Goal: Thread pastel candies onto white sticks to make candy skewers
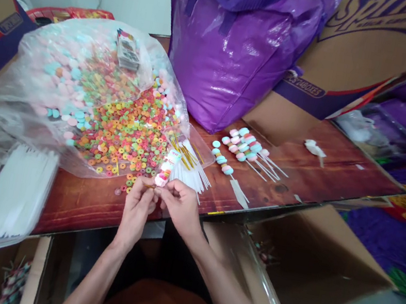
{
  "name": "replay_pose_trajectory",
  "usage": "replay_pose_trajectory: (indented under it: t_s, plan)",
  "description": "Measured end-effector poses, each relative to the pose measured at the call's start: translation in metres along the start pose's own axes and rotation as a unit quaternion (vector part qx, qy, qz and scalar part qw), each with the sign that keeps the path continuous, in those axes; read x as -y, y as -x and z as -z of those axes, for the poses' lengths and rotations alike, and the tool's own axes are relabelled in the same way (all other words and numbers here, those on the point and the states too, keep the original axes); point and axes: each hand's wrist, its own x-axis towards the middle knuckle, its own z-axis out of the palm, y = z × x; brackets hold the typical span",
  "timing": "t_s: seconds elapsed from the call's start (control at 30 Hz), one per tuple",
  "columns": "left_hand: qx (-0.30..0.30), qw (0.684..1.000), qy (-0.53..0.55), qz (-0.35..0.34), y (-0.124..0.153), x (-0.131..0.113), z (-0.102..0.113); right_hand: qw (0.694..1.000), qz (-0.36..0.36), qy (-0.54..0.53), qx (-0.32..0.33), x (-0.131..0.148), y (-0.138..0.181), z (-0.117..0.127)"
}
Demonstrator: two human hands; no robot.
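Observation:
My left hand (pixel 137 207) and my right hand (pixel 179 206) meet at the near edge of the wooden table (pixel 301 174), fingers pinched together. Between them they hold a candy skewer (pixel 167 168) of pink and white marshmallow pieces, pointing up and away from me. Which hand carries its stick I cannot make out exactly; both pinch at its lower end. Just beyond lies an open clear plastic bag (pixel 21 88) full of colourful ring candies (pixel 128 131) and pastel marshmallows (pixel 62 80). A bundle of white sticks (pixel 190 168) lies by the bag's mouth.
Several finished skewers (pixel 245 149) lie to the right on the table. A packet of white sticks (pixel 10 196) sits at the left edge. A large purple bag (pixel 237 48) stands behind. An open cardboard box (pixel 316 266) is at lower right.

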Motion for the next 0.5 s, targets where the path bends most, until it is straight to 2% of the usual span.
replay_pose_trajectory:
  t_s: [0.1, 0.17, 0.27, 0.37, 0.5]
  plan:
    - [0.015, 0.999, 0.035, 0.002, 0.003, -0.004, -0.003, 0.997, 0.028, 0.055, -0.037, 0.004, 0.004, 0.001]
    - [0.004, 0.999, 0.051, 0.0, 0.004, -0.006, -0.006, 0.994, 0.042, 0.091, -0.05, 0.003, 0.006, -0.001]
    - [-0.03, 0.997, 0.067, 0.016, 0.003, -0.007, -0.009, 0.99, 0.061, 0.123, -0.032, -0.001, 0.01, -0.003]
    - [-0.046, 0.994, 0.089, 0.052, 0.0, -0.007, -0.009, 0.992, 0.069, 0.103, -0.005, -0.005, 0.012, -0.002]
    - [-0.026, 0.99, 0.106, 0.086, -0.004, -0.007, -0.008, 0.996, 0.056, 0.061, -0.014, -0.009, 0.012, 0.002]
